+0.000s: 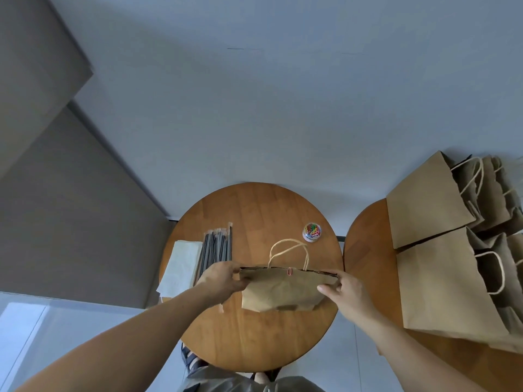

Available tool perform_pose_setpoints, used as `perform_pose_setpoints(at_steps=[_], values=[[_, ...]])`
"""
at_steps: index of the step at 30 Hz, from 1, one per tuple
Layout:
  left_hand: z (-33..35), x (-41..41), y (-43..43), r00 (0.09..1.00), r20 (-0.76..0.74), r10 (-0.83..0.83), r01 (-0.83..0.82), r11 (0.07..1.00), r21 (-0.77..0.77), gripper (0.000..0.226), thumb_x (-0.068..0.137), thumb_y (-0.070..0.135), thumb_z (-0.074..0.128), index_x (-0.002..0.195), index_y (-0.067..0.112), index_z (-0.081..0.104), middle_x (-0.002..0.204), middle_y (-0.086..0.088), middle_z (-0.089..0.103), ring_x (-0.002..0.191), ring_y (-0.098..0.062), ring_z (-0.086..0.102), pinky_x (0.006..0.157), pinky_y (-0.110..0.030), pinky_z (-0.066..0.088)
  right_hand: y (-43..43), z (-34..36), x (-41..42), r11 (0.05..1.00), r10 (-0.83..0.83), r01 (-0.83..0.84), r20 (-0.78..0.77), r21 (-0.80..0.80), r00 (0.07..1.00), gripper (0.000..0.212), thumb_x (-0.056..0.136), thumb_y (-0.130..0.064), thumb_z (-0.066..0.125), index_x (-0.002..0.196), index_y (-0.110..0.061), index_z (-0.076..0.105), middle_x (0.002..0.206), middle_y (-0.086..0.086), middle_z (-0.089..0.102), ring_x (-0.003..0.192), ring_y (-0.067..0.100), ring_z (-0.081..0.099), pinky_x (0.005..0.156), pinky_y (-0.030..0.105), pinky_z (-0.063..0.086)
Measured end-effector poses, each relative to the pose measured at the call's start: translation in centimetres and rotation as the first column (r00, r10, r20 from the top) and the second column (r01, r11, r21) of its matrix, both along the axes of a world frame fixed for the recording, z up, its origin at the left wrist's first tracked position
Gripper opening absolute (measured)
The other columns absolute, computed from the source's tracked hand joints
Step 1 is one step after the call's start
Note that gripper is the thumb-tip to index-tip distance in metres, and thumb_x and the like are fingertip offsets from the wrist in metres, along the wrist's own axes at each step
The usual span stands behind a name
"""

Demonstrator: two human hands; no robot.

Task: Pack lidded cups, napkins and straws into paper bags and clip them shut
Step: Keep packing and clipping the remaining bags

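Farthest left on the round wooden surface (254, 335) lies a stack of white paper napkins (181, 267), and just beside it a bundle of black straws in clear wrappers (216, 250). The person's left hand (223, 280) curls its fingers round the left end of the flattened top edge of a small brown paper bag with twine handles (283, 292). The bag is at the middle of the surface; whether its base rests on the wood cannot be told. A pink paper clip (289, 271) sits on that top edge, between the handle roots. Behind the bag, apart from it, is a small clear round tub of coloured paper clips (311, 232). The right hand (343, 290) pinches the bag's right top corner between thumb and fingers. Further right, a second wooden surface (365, 264) carries several larger brown paper bags (433, 278), crowded together.
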State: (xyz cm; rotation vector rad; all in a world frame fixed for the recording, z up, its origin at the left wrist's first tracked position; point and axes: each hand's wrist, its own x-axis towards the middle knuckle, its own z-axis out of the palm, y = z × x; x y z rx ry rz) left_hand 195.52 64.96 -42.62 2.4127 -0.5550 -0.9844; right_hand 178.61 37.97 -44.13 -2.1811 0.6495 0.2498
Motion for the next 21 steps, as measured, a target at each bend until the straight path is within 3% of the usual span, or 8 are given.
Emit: perform_pose_setpoints(at_steps=[3, 5, 7, 11, 13, 15, 18, 21], values=[[0.2, 0.2, -0.1, 1.000, 0.019, 0.009, -0.009, 1.000, 0.015, 0.015, 0.093, 0.044, 0.061, 0.100, 0.038, 0.074, 0.085, 0.008, 0.074, 0.077, -0.017, 0.070, 0.072, -0.038, 0.059, -0.2, -0.5, 0.4, 0.998, -0.024, 0.025, 0.010, -0.054, 1.000, 0.006, 0.089, -0.033, 0.070, 0.087, -0.028, 0.068, 0.081, -0.016, 0.068, 0.081, 0.008, 0.065, 0.066, 0.019, 0.047], [0.5, 0.4, 0.1, 0.998, 0.040, 0.053, -0.053, 0.999, -0.009, 0.018, 0.094, 0.048, 0.059, 0.096, 0.037, 0.074, 0.071, 0.011, 0.070, 0.064, -0.009, 0.065, 0.057, -0.029, 0.054, -0.1, -0.2, 0.8, 0.993, -0.036, 0.045, 0.079, -0.114, 0.996, 0.016, 0.088, -0.034, 0.071, 0.082, -0.020, 0.069, 0.078, -0.010, 0.070, 0.075, 0.010, 0.065, 0.065, 0.025, 0.051], [1.4, 0.7, 0.5, 0.992, 0.038, 0.121, -0.118, 0.991, -0.065, 0.011, 0.095, 0.045, 0.061, 0.094, 0.042, 0.071, 0.057, 0.023, 0.062, 0.051, 0.003, 0.056, 0.045, -0.012, 0.038, 0.3, 0.5, 1.4, 0.983, -0.053, 0.076, 0.143, -0.164, 0.988, 0.026, 0.086, -0.034, 0.073, 0.075, -0.011, 0.069, 0.070, -0.004, 0.068, 0.066, 0.014, 0.063, 0.058, 0.028, 0.049], [4.6, 1.8, 1.5, 0.975, -0.019, 0.223, -0.222, 0.951, -0.213, 0.009, 0.096, 0.032, 0.064, 0.095, 0.041, 0.066, 0.056, 0.028, 0.059, 0.050, 0.008, 0.053, 0.048, -0.004, 0.036, 1.4, 3.6, 3.6, 0.978, -0.138, 0.174, 0.267, -0.114, 0.954, 0.014, 0.086, -0.032, 0.073, 0.078, -0.023, 0.067, 0.072, -0.010, 0.061, 0.068, 0.008, 0.058, 0.057, 0.021, 0.042], [6.7, 2.5, 2.3, 0.959, -0.043, 0.279, -0.278, 0.909, -0.310, 0.010, 0.095, 0.031, 0.065, 0.091, 0.041, 0.067, 0.067, 0.025, 0.066, 0.059, 0.005, 0.057, 0.053, -0.004, 0.039, 2.4, 5.8, 5.0, 0.979, -0.167, 0.198, 0.345, -0.054, 0.923, 0.016, 0.088, -0.031, 0.072, 0.077, -0.035, 0.061, 0.077, -0.013, 0.063, 0.073, 0.004, 0.060, 0.060, 0.018, 0.042], [8.9, 3.1, 3.3, 0.938, -0.081, 0.338, -0.341, 0.847, -0.408, 0.008, 0.095, 0.032, 0.065, 0.097, 0.037, 0.072, 0.087, 0.022, 0.074, 0.081, 0.005, 0.066, 0.067, -0.004, 0.045, 3.5, 8.0, 6.4, 0.977, -0.193, 0.215, 0.413, -0.007, 0.890, 0.017, 0.089, -0.031, 0.070, 0.075, -0.034, 0.060, 0.077, -0.010, 0.066, 0.074, 0.007, 0.061, 0.061, 0.021, 0.044], [12.2, 3.8, 5.3, 0.905, -0.128, 0.405, -0.411, 0.756, -0.510, 0.017, 0.096, 0.031, 0.064, 0.104, 0.021, 0.074, 0.093, 0.007, 0.077, 0.091, -0.012, 0.072, 0.080, -0.024, 0.056, 5.7, 11.4, 8.8, 0.969, -0.234, 0.243, 0.497, 0.049, 0.835, 0.015, 0.090, -0.031, 0.068, 0.078, -0.027, 0.061, 0.075, -0.007, 0.067, 0.073, 0.012, 0.062, 0.062, 0.026, 0.049], [15.4, 4.4, 8.0, 0.870, -0.108, 0.481, -0.442, 0.664, -0.603, 0.018, 0.095, 0.030, 0.065, 0.098, 0.014, 0.073, 0.090, 0.000, 0.077, 0.086, -0.016, 0.073, 0.075, -0.032, 0.059, 8.7, 15.2, 11.0, 0.958, -0.272, 0.271, 0.597, 0.094, 0.755, 0.014, 0.089, -0.029, 0.070, 0.079, -0.031, 0.061, 0.073, -0.014, 0.065, 0.070, -0.001, 0.059, 0.057, 0.007, 0.041]])
